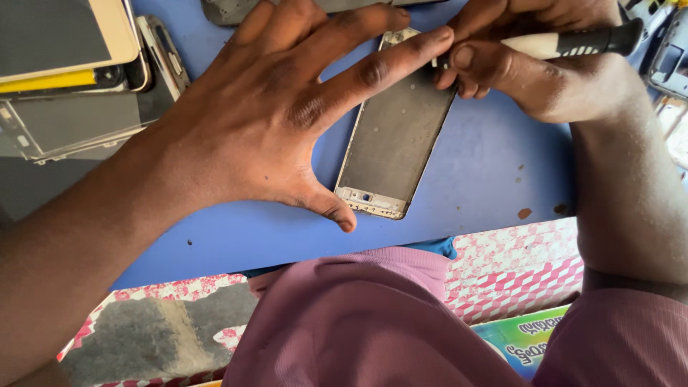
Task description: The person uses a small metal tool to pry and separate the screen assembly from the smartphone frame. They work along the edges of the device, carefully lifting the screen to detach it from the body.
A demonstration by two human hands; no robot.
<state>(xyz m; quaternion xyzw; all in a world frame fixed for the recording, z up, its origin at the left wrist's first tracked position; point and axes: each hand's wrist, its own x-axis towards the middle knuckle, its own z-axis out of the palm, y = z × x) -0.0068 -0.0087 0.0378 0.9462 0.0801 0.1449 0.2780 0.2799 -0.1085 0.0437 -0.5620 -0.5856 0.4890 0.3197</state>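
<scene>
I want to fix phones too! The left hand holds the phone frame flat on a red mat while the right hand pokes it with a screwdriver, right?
Nearly. The mat is blue, not red, as the head view shows. The rest holds: the left hand presses the phone frame flat, and the right hand works a screwdriver at its far end.

I see my left hand (pixel 265 122) spread flat over a phone frame (pixel 393 143) that lies on a blue mat (pixel 473 186), thumb at the frame's near end, forefinger stretched along its far end. My right hand (pixel 530 64) grips a screwdriver (pixel 573 43) with a black and white handle, its tip at the frame's far corner. A stack of phone parts (pixel 72 79) sits at the mat's far left corner. The mat's near edge overlaps a pink patterned cloth (pixel 516 272).
</scene>
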